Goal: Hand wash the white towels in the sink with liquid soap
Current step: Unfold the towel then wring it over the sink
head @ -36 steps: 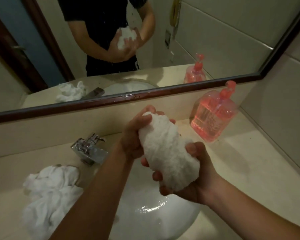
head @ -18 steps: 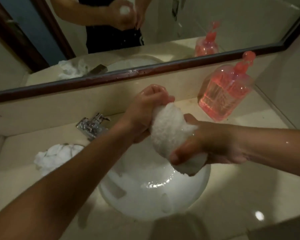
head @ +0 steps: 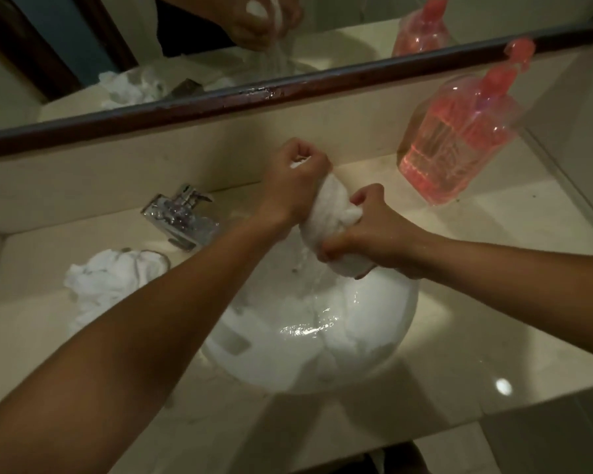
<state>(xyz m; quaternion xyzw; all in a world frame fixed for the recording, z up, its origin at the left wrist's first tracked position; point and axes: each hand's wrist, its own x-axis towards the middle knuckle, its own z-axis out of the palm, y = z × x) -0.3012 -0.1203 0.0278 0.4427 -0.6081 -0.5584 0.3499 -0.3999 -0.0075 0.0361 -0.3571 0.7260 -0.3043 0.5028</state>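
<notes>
Both hands grip one rolled white towel (head: 329, 213) above the back of the round white sink (head: 384, 340). My left hand (head: 293, 186) holds its upper end in a fist. My right hand (head: 374, 230) clamps its lower end. The towel is twisted between them and water runs from it into the wet basin. A second white towel (head: 107, 282) lies crumpled on the counter to the left of the sink. The pink liquid soap bottle (head: 459, 138) with a pump top stands at the back right, against the wall.
A chrome faucet (head: 180, 217) sits at the sink's back left. A dark-framed mirror (head: 220, 97) runs along the wall above a beige backsplash. The beige counter (head: 493, 319) extends right of the sink to a tiled side wall.
My hands lowered the towel toward the sink and twisted it tighter; it went from a loose fluffy bundle to a wrung roll with water streaming out. My view tilted down.
</notes>
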